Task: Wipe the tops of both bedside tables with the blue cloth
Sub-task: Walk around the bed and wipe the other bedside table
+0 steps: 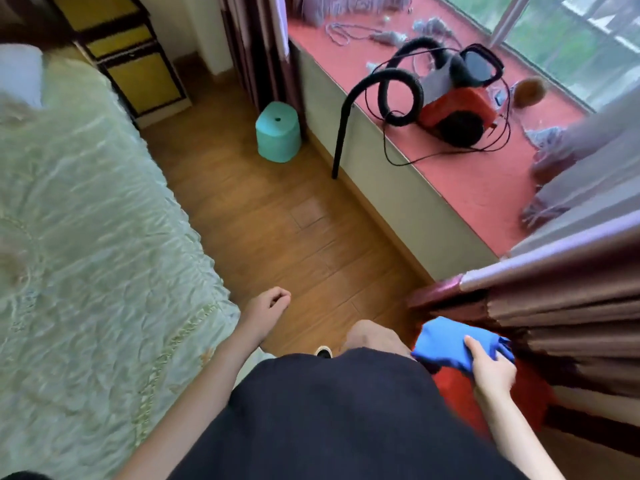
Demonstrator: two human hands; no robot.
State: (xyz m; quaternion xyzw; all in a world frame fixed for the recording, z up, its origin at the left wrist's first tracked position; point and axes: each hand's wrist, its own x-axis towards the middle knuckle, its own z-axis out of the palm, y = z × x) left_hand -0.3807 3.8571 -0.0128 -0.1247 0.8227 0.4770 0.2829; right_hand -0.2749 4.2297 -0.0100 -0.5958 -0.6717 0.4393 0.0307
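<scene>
The blue cloth (450,344) is bunched low on the right, just above a red surface and beside the curtain. My right hand (490,367) is shut on its near edge. My left hand (266,310) hangs over the wooden floor beside the bed corner, fingers loosely curled around nothing. A bedside table (138,64) with yellow drawer fronts and dark frames stands at the far top left, past the bed's head end. Its top is out of view. No second bedside table shows.
A bed with a pale green quilt (86,220) fills the left. A teal stool (278,131) stands on the wooden floor (277,220) ahead. A red vacuum cleaner (453,109) with black hose lies on the pink window ledge (467,174). Brown curtains (571,323) hang right.
</scene>
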